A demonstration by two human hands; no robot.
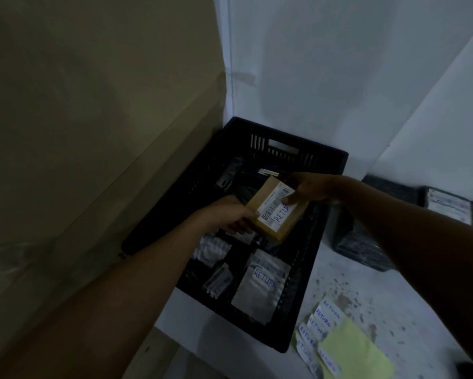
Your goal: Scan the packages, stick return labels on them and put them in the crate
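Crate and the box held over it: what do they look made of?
Crate: looks like moulded black plastic, matt, judging by the slotted walls and cut-out handle. Box: apparently brown cardboard, dull, with a white paper barcode label marked RETURN; the left hand and right hand grip its ends.

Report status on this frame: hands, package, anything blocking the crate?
Both hands, left and right, grip the brown box, RETURN label on. Box held over the black crate. Labelled packets already inside; drop spot open.
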